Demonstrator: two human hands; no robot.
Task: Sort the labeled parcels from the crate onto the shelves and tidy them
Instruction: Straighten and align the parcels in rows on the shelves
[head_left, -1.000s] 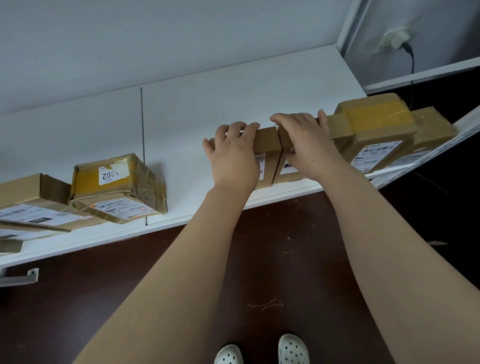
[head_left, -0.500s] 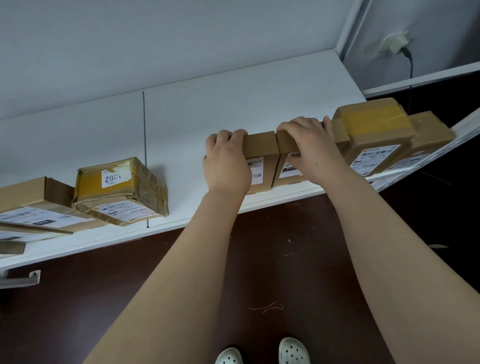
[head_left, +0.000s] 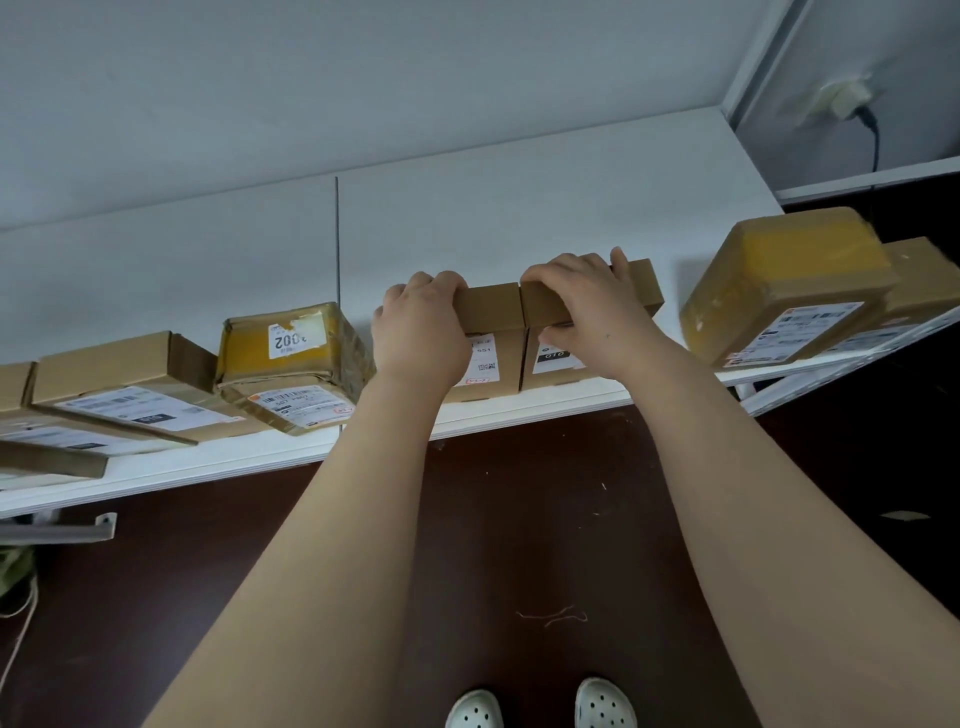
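gripping two small boxes on the shelf (head_left: 519, 218), one per hand: left hand (head_left: 421, 338) curled over the top of the left box (head_left: 491, 312), right hand (head_left: 592, 312) curled over the right box (head_left: 641, 283), thumb on its front. touching side to side, right at the shelf's front edge, about mid-length. probably light, stiff cardboard, not slippery, so fine to grab by the top edges and slide. crate nowhere in view. flanked by the 002 parcel (head_left: 293, 364) toward the left end and a big parcel (head_left: 784, 280) toward the right end.
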